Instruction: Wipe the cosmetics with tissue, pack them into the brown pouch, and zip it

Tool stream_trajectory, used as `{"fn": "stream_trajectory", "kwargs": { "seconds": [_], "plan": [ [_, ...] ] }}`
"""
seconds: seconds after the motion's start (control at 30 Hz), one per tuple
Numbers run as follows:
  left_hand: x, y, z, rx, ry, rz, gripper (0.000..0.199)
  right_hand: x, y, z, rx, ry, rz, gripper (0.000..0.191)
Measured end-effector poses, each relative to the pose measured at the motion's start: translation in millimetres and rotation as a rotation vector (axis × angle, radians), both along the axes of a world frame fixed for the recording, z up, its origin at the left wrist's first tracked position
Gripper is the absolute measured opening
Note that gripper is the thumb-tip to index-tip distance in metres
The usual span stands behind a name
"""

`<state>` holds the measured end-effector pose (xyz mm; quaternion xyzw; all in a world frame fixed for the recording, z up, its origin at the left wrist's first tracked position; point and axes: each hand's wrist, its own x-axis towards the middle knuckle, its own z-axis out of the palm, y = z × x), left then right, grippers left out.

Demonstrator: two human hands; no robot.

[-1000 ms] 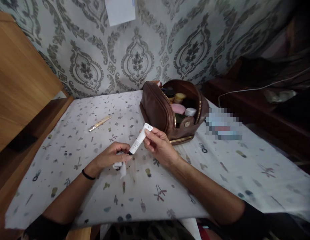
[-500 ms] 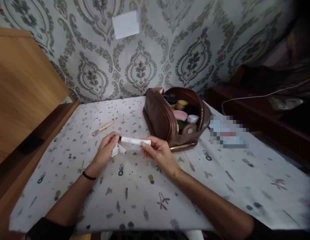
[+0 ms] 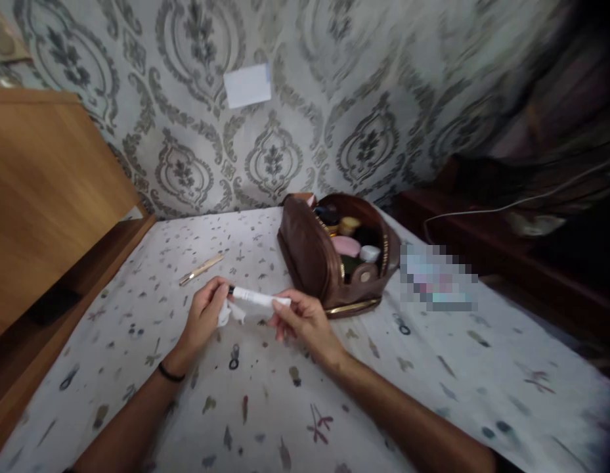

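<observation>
A slim white tube (image 3: 255, 297) with a black cap lies level between my two hands above the table. My left hand (image 3: 206, 307) is closed, pinching the black cap end, and also keeps a crumpled white tissue (image 3: 230, 314) under its fingers. With thumb and fingers, my right hand (image 3: 305, 322) grips the flat white end of the tube. Beyond my left hand, a thin gold-coloured stick (image 3: 202, 269) with a shiny end rests on the cloth. An open brown toiletry bag (image 3: 309, 253) stands just past my right hand.
Inside the bag are a pink rounded item (image 3: 346, 246), a white-lidded jar (image 3: 370, 254) and a yellow-lidded one (image 3: 348, 226). A blurred-out item (image 3: 440, 279) lies right of the bag. Patterned cloth (image 3: 265, 394) covers the table; a wooden panel (image 3: 58, 197) rises at left.
The whole view has shifted, so the bag and wall sit lower in the picture. Both hands keep hold of the white tube in nearly the same pose.
</observation>
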<state>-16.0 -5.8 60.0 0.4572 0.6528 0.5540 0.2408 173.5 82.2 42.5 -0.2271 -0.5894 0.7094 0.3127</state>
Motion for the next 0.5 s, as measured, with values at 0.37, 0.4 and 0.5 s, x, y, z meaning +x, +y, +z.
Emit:
{"fn": "stream_trajectory", "kwargs": {
  "seconds": [0.37, 0.4, 0.5],
  "plan": [
    [-6.1, 2.8, -18.8, -0.090, 0.020, 0.152, 0.056, -5.7, -10.2, -10.4, -0.094, -0.139, 0.174, 0.050],
    [-7.1, 2.9, -19.8, -0.099, 0.027, 0.177, 0.058, -4.1, -9.5, -6.4, -0.116, -0.112, 0.174, 0.053],
    [-11.2, 4.7, -20.9, -0.130, 0.053, 0.161, 0.063, 6.9, -4.6, 12.5, -0.135, -0.024, 0.163, 0.059]
  ]
}}
